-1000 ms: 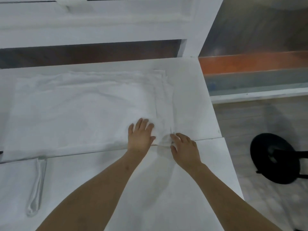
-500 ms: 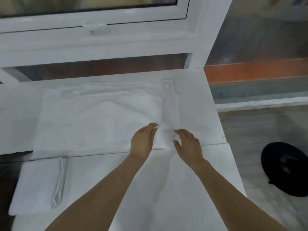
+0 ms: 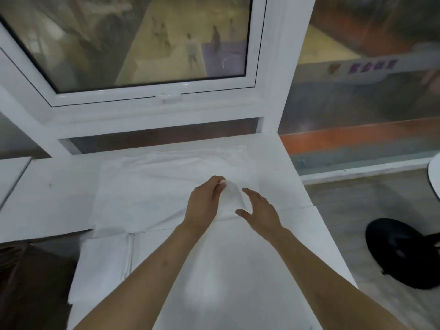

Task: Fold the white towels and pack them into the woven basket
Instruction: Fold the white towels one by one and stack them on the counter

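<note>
Towel: we see a white towel [image 3: 152,194] spread flat on the white bench [image 3: 283,167], its far edge near the window frame and its near edge along the seam between the two bench tops.
Lifted corner: the near right corner [image 3: 232,198] of the towel is raised off the bench and arches between our two hands.
Left hand: our left hand [image 3: 204,201] has its grip closed on that raised corner, fingers curled over the top edge of the fabric.
Right hand: our right hand [image 3: 259,208] sits just beside the raised fabric with fingers spread and relaxed; its grip is loose and holds nothing, though we cannot tell whether the fingertips touch the cloth.
Arms: both bare forearms reach in from the bottom edge over the nearer bench top.
Second cloth: another white cloth [image 3: 100,265] lies on the near left part of the bench, touching the near left edge of the towel; a seam or hem runs along it.
Window: a white-framed window [image 3: 152,91] stands right behind the bench, with a latch on its lower rail; what lies beyond the glass is blurred.
Floor: to the right, a round black base [image 3: 400,251] rests on the grey floor, well apart from the bench.
Left edge: a dark brown surface [image 3: 31,282] shows below the bench; we cannot tell what it is.
</note>
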`<state>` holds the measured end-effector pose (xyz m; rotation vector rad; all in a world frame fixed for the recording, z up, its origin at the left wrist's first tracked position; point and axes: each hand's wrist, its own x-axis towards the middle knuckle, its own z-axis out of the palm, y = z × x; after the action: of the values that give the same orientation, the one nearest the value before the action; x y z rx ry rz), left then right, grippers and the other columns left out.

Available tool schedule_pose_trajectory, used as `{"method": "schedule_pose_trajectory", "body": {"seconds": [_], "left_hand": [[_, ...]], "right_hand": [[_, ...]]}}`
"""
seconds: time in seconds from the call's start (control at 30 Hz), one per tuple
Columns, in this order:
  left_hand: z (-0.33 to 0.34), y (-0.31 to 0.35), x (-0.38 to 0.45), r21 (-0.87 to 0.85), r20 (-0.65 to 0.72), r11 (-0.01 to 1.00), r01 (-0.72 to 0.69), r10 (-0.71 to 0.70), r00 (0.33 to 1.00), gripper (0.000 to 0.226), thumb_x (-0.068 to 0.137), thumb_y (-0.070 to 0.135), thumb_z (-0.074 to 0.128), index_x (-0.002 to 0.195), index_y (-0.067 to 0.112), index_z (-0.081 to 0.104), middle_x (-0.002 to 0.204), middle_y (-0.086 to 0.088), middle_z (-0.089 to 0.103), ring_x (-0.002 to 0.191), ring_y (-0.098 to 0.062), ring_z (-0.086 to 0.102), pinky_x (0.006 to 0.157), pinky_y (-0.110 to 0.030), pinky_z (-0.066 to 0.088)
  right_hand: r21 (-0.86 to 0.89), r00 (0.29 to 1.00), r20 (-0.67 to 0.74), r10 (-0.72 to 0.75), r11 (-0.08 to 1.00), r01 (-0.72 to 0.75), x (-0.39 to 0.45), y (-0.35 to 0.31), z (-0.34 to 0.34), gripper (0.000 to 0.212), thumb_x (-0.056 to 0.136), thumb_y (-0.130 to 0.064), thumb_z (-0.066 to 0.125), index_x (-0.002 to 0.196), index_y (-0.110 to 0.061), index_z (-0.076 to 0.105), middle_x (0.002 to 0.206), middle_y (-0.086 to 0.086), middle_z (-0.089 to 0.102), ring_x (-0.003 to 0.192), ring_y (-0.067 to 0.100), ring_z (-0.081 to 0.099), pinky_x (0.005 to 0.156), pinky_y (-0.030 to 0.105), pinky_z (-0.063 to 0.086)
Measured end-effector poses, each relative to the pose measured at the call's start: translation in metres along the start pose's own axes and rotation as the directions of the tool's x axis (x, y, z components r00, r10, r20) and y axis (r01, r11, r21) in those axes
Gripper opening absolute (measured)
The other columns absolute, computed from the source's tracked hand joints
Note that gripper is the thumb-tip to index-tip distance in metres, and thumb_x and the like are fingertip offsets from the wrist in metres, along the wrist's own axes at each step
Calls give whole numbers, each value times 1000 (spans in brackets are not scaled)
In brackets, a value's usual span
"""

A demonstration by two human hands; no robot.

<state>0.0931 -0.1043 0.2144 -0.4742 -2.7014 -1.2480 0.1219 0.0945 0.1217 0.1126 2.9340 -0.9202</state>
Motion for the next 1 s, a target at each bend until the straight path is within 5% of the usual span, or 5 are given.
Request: {"method": "schedule_pose_trajectory", "body": {"seconds": [0.23,0.37,0.67,0.83,1.0], "left_hand": [[-74,55,-21,-223,-10,973,-53,52,999,18,107,31,46,101,26,62,93,15,66,90,-3,61,77,-16,47],[-120,73,-12,-346,-146,935,-76,26,989,16,104,24,52,93,20,63,91,10,67,84,-2,60,72,-12,43],[-222,79,6,-421,-313,899,-119,-21,949,25,100,23,57,80,9,58,72,8,52,67,-8,43,62,-25,36],[-260,86,26,-435,-326,896,-93,-60,944,30,98,25,58,72,11,52,63,11,45,61,-8,39,57,-27,32],[-257,61,53,-488,-226,873,16,-144,963,24,97,19,63,78,4,63,65,4,58,63,-12,50,66,-33,48]], "right_hand": [[43,994,-77,74,997,-71,-43,-55,-26,23,100,-44,55,111,-24,58,102,-6,68,96,22,64,77,37,50],[423,985,-140,98,906,-30,-62,-84,-63,5,100,-29,60,101,-26,63,97,-13,69,91,7,67,76,28,50],[699,929,-368,41,672,247,-88,-160,-174,7,96,-13,68,91,-15,72,73,-12,65,62,5,54,59,17,42],[705,891,-453,7,615,353,-74,-195,-217,6,93,-22,72,94,-17,75,81,0,64,74,14,54,67,29,42],[666,903,-429,-6,674,320,-37,-199,-231,41,83,-43,70,91,-3,66,78,2,57,74,16,51,68,35,40]]}}
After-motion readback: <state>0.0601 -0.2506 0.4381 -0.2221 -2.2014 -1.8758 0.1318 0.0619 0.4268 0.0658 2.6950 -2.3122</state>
